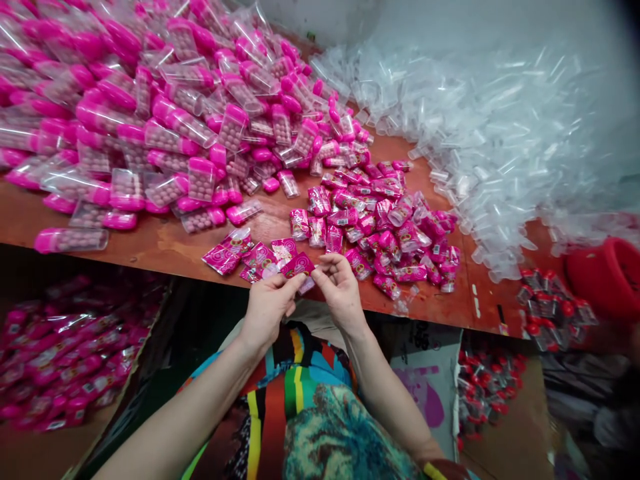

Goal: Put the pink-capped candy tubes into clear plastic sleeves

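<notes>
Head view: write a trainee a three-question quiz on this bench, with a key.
1. What do the left hand and right hand hold between them?
2. True or false: the heap of clear pieces lies left of the bottles.
3. What colour is the tub? A) blue B) red C) green

Key:
1. A pink packet.
2. False; the clear pieces lie right of the bottles.
3. B.

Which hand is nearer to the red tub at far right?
Right. The right hand is left of the red tub, well short of it; the left hand is farther left, beyond the right one.
</notes>
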Tool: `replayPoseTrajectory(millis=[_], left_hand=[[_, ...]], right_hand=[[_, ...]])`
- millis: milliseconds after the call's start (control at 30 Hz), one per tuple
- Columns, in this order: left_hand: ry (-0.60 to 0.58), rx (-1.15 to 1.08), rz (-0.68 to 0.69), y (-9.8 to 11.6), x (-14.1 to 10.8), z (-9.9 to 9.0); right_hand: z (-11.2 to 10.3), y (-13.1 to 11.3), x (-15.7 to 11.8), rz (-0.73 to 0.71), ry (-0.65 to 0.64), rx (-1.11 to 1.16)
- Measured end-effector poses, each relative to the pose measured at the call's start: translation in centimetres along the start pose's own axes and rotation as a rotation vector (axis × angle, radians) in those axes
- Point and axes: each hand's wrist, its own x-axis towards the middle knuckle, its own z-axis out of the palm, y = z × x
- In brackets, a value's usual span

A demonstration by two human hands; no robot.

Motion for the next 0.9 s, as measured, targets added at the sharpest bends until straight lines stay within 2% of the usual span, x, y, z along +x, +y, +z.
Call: replayPoseTrajectory(millis=[100, 200, 400, 533, 600, 700, 767, 833, 900], left_hand=[[0.025, -0.064, -0.052, 0.1, 0.2, 0.3], [-0.002, -0.081, -0.073, 0.3, 0.3, 0.3], [-0.051, -0.054, -0.133, 1.5, -0.1, -0.7], [-0.022, -0.093, -0.095, 2.6, 0.1, -1.5], [0.018, -0.100, -0.057, 3.2, 0.4, -1.8], [0.094, -0.125, 0.007, 4.1, 1.0, -2.3], [0.133, -0.145, 0.030, 4.6, 1.4, -2.6], [0.156, -0.155, 0.034, 5.0, 1.7, -2.7], [0.161, -0.162, 0.026, 5.0, 1.8, -2.7]], right_hand=[[0.6, 0.0, -0.4, -0.031, -0.014, -0.043], [1.1, 0.2, -0.7, -0.086, -0.006, -0.123], [1.5, 0.3, -0.6, -0.196, -0.048, -0.347], [2.2, 0.3, 0.3, -0.323, -0.132, -0.474], [2.7, 0.0, 1.1, -0.335, -0.171, -0.495], [3.7, -1.2, 3.2, -0.334, -0.231, -0.540], [4.5, -2.2, 5.7, -0.390, -0.224, -0.631], [5.4, -3.0, 9.0, -0.454, -0.172, -0.833], [6.5, -3.5, 12.5, -0.450, -0.104, -1.180]])
